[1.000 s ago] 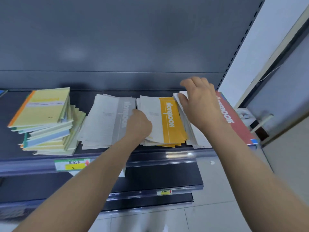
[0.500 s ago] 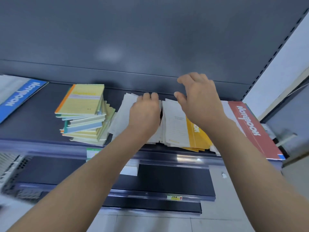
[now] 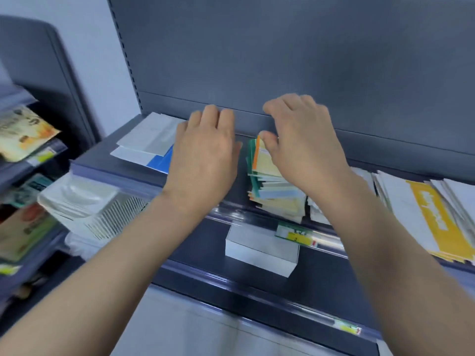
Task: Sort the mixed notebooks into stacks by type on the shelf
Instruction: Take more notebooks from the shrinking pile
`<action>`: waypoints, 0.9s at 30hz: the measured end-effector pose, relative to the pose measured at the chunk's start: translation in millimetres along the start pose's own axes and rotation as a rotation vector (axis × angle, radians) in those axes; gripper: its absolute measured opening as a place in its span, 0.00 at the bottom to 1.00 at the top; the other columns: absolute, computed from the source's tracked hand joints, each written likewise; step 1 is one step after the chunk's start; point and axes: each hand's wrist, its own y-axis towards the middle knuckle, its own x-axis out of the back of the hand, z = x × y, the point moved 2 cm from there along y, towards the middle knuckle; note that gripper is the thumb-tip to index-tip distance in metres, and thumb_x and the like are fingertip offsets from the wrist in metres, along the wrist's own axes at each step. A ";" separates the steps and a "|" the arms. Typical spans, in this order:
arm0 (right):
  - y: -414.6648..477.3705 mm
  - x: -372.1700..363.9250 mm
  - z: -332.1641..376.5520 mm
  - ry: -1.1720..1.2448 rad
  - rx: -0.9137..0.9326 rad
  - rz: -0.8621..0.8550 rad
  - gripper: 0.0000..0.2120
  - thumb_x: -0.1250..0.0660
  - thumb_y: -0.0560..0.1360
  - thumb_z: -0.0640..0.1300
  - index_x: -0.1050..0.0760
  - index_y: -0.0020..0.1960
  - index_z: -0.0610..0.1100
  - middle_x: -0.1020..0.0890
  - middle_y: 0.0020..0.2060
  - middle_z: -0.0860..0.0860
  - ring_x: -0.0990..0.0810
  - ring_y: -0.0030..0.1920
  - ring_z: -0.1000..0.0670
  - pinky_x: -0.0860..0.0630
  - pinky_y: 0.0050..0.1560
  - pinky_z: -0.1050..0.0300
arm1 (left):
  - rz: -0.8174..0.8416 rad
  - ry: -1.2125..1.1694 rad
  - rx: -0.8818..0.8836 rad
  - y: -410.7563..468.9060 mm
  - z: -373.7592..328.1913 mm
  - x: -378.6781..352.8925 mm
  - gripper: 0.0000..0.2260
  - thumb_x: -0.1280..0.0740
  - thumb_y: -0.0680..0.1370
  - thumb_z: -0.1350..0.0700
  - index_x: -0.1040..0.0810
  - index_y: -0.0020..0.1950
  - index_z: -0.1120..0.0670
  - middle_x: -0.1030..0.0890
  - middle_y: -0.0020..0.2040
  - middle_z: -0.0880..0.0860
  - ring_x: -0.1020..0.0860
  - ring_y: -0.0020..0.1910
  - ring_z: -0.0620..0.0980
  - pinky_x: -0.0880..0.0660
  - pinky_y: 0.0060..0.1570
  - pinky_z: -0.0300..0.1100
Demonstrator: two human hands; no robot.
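Since half a second ago both hands are shifted leftward, off the white and yellow notebooks [image 3: 421, 214] and toward the pastel stack [image 3: 272, 183]. The left hand [image 3: 203, 160] is held just left of that stack, fingers spread and empty; the right hand [image 3: 300, 145] is curled over its top, thumb at the upper edge, though a firm hold cannot be told. Sorting is judged partly done: the stack is ragged, and left of it a white and blue pile [image 3: 151, 145] lies mixed. Below, a ribbed white basket [image 3: 108, 217] is seen holding white trays.
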 end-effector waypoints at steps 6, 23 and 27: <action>34.6 -17.9 84.8 0.034 0.088 0.022 0.13 0.41 0.78 0.44 0.32 0.62 0.44 0.28 0.60 0.48 0.32 0.60 0.44 0.40 0.56 0.54 | -0.014 0.052 0.081 -20.3 88.1 22.6 0.13 0.36 0.70 0.56 0.25 0.49 0.64 0.23 0.43 0.61 0.24 0.40 0.62 0.29 0.37 0.51; 150.0 -111.5 114.6 0.132 0.102 0.087 0.12 0.42 0.79 0.42 0.31 0.61 0.43 0.27 0.58 0.47 0.31 0.58 0.44 0.38 0.56 0.54 | 0.188 0.119 0.277 13.2 212.4 -63.0 0.13 0.32 0.75 0.58 0.26 0.56 0.63 0.23 0.49 0.61 0.25 0.46 0.63 0.29 0.44 0.54; 174.3 -128.3 108.5 0.121 0.101 0.073 0.12 0.41 0.78 0.42 0.31 0.62 0.43 0.27 0.58 0.47 0.31 0.58 0.44 0.38 0.56 0.53 | 0.234 0.114 0.312 27.4 229.8 -90.3 0.15 0.34 0.77 0.56 0.28 0.60 0.62 0.24 0.53 0.60 0.26 0.50 0.61 0.31 0.46 0.52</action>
